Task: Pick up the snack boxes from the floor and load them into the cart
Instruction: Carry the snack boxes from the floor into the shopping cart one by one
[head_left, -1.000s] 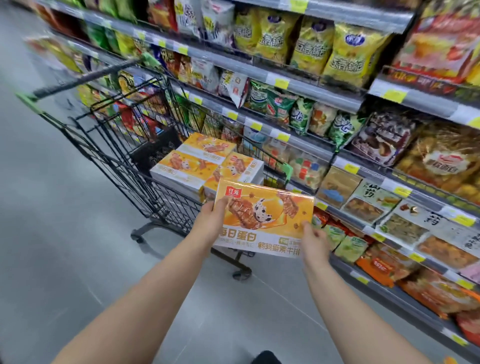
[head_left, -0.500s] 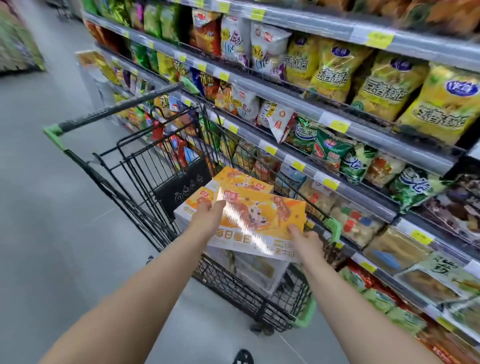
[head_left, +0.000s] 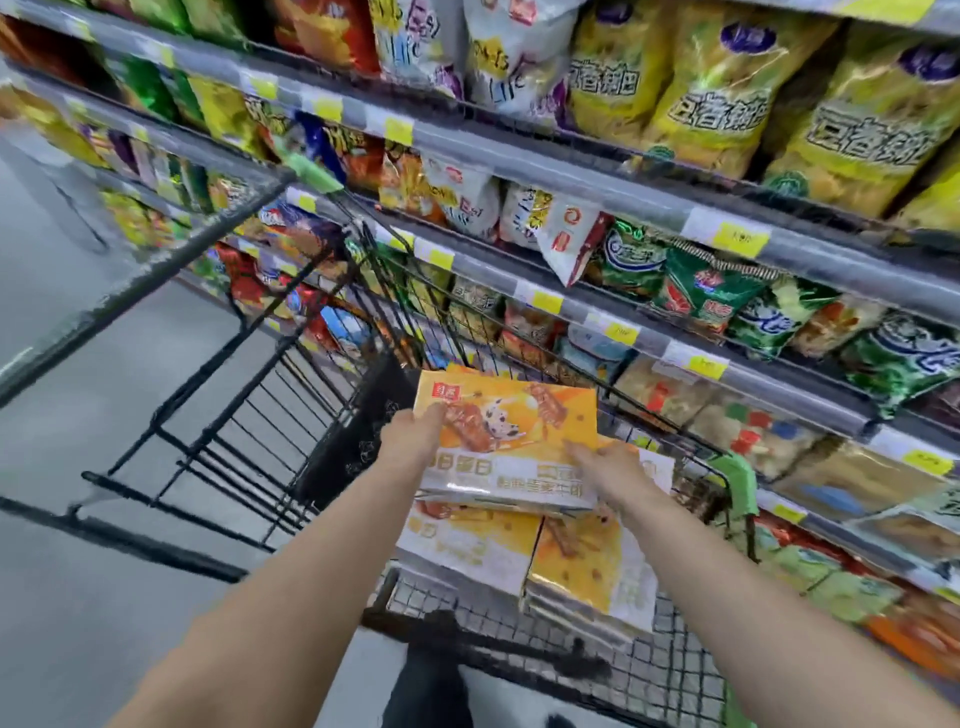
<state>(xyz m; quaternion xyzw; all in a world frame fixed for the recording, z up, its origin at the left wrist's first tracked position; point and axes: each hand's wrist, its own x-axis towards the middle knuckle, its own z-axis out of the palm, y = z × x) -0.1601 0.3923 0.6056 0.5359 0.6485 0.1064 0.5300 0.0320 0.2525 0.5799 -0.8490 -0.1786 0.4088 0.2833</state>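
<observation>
We hold a yellow snack box (head_left: 511, 441) in both hands over the basket of the black wire cart (head_left: 270, 395). Our left hand (head_left: 413, 436) has its grip closed on the box's left edge, thumb on top. Our right hand (head_left: 610, 470) lies on the box's lower right corner, fingers spread over the top face; we cannot tell whether that grip is closed under the box. The box sits flat, just above two more boxes (head_left: 524, 556) that lie side by side in the basket; whether it touches them we cannot tell. Beside the cart on the right run shelves (head_left: 519, 156) packed with snack bags. The picture is blurred.
</observation>
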